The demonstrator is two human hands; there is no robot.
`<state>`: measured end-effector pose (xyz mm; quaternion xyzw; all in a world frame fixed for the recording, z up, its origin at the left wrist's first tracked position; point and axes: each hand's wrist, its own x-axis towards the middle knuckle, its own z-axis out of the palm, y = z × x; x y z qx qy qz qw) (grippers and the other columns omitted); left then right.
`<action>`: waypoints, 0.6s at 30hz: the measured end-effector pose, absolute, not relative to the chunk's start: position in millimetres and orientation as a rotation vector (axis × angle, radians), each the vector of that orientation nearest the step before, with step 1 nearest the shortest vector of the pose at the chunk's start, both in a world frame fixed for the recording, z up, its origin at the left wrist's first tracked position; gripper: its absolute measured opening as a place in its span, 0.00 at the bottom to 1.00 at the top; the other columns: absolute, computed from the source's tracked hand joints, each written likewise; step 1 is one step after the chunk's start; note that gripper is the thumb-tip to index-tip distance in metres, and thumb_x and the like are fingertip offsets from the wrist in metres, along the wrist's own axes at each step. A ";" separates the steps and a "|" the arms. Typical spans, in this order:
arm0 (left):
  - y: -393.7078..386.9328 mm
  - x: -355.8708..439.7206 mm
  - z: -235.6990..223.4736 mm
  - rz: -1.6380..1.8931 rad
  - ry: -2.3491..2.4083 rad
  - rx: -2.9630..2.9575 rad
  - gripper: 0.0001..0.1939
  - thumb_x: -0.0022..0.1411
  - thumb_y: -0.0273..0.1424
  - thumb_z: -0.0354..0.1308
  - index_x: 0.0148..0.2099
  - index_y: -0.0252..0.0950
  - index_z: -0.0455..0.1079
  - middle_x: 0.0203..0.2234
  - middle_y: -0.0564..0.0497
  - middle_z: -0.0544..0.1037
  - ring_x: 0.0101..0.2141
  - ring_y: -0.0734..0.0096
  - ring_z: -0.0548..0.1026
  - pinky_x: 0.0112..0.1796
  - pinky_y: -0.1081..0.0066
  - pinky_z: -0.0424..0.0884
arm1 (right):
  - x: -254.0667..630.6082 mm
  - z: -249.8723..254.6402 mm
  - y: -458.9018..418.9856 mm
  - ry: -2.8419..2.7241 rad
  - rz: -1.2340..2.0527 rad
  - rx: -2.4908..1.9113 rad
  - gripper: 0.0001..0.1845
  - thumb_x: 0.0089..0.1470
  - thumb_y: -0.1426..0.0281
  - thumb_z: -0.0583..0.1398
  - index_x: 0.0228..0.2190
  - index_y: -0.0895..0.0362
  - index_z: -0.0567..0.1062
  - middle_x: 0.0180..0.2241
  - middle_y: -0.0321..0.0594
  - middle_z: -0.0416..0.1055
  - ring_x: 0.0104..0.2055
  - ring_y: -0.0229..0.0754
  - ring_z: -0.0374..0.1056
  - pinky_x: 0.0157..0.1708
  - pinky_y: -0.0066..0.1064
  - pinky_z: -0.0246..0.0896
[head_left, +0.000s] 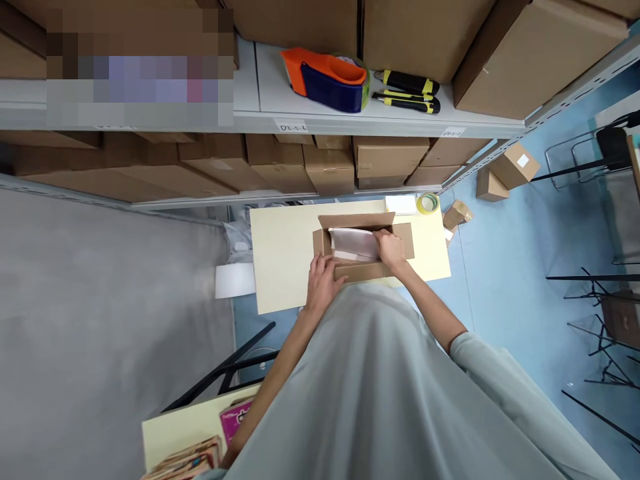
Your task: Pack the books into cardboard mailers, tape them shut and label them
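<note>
An open cardboard box (363, 272) sits near the front edge of the cream table, its flaps folded outward. Inside lies a pale white packet (353, 243), flat and paper-like; its exact kind is unclear. At the box's near left corner, my left hand (324, 283) holds the wall, fingers over the edge and thumb against the near flap. My right hand (391, 251) reaches in from the right, its fingers closed at the packet's right end. The fingertips of that hand are partly hidden.
On the cream table (283, 253) are a tape roll (427, 203) and a white box (401, 204). The shelf above holds cardboard boxes, a tape dispenser (327, 80) and cutters (407, 93). Magazines (187, 460) lie lower left. Small boxes (457, 214) stand right of the table.
</note>
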<state>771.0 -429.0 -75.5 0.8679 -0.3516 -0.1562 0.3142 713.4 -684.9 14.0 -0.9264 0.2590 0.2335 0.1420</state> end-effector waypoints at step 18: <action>-431.7 775.2 -79.5 -0.452 -0.980 2.333 0.12 0.66 0.34 0.71 0.51 0.40 0.83 0.59 0.37 0.78 0.74 0.32 0.60 0.72 0.33 0.63 | 712.0 14.6 -684.9 0.441 0.727 -2.787 0.22 0.72 0.77 0.52 0.61 0.57 0.76 0.62 0.54 0.77 0.55 0.54 0.81 0.53 0.41 0.76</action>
